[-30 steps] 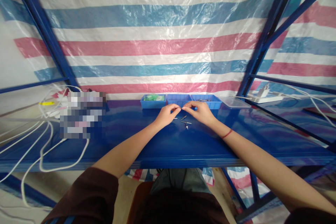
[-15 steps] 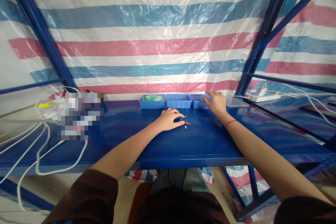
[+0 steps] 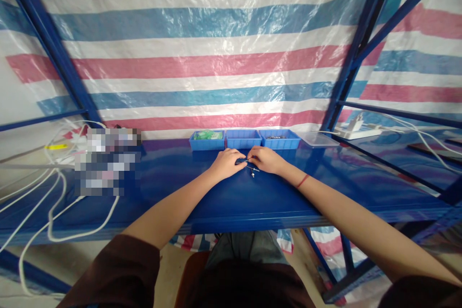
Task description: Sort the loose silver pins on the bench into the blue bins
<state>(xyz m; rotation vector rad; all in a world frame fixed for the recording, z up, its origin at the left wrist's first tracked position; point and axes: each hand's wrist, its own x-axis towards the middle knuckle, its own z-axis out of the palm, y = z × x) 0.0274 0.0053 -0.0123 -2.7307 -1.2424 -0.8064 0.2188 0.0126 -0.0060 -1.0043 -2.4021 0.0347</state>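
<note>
Over the middle of the blue table, my left hand [image 3: 227, 163] has curled fingers closed around a thin metal pin [image 3: 243, 161]. At the pin's right end, my right hand [image 3: 266, 160] pinches its thumb and fingers together; whatever lies between those fingertips is too small to make out. My two hands nearly touch. Just below them, a few small silver pins with thicker heads [image 3: 253, 171] rest on the tabletop. Behind my right hand stands a blue bin of small metal parts [image 3: 280, 144].
A middle blue bin [image 3: 244, 142] and a left bin with green-and-white contents [image 3: 207, 144] complete the row. Right of them lies a clear plastic lid [image 3: 319, 140], then a white power strip [image 3: 360, 132]. White cables [image 3: 104, 224] and a blurred pile occupy the left side.
My right hand has come from the right-hand bin down and left to meet my left hand, its fingers now pinched. My left hand has stayed nearly in place.
</note>
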